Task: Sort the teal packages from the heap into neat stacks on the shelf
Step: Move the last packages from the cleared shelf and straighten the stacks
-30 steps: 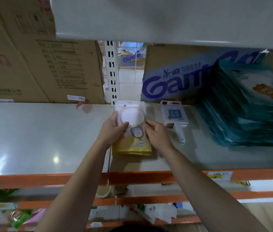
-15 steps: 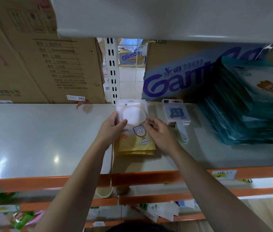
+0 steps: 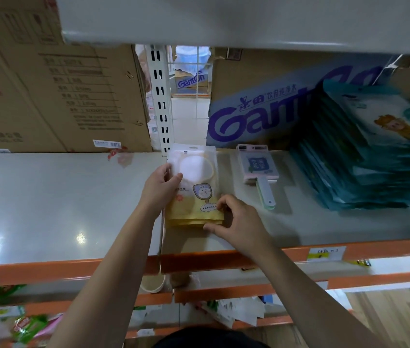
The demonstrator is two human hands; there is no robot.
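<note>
While left hand [image 3: 161, 188] grips the yellow packet [image 3: 193, 214] by its left edge, right hand [image 3: 239, 222] pinches its near corner; teal packages [image 3: 374, 167] sit well right of that hand.

2 bare forearms are shown, uncovered along the whole length that is in view. The left forearm [image 3: 103, 272] and the right forearm [image 3: 312, 285] are rendered broad at the lower edge and narrower towards the wrists, as is usual with a wide-angle lens. The left hand [image 3: 160, 187] and the right hand [image 3: 239, 222] are likewise bare. Finer details, such as the nails, are too blurred to be told. At the bottom edge, between the 2 forearms, a rounded strip of a dark garment [image 3: 209, 339] is seen. It is black or nearly so, and its cut cannot be made out.
</note>
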